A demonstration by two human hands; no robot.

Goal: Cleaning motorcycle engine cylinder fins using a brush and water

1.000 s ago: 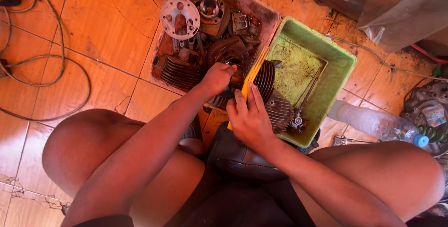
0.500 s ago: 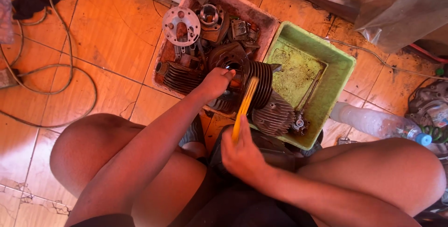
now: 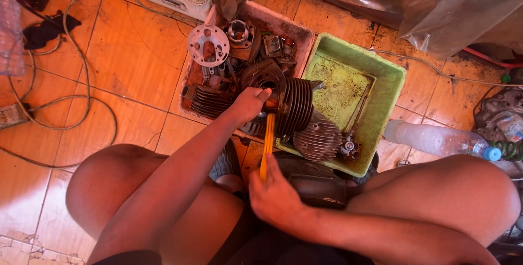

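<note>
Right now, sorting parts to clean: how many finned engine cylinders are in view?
3. One finned cylinder steadied by the left hand, one in the green tub, one in the pink tray. More may be hidden.

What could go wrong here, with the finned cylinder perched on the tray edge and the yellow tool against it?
1. The finned cylinder sits over the green tray rim, steadied only by the left hand; it might tip or roll.
2. The yellow tool in the right hand points toward the left hand's fingers; a slip could jab them.
3. The bare legs lie close under the cylinder, should it drop.
</note>
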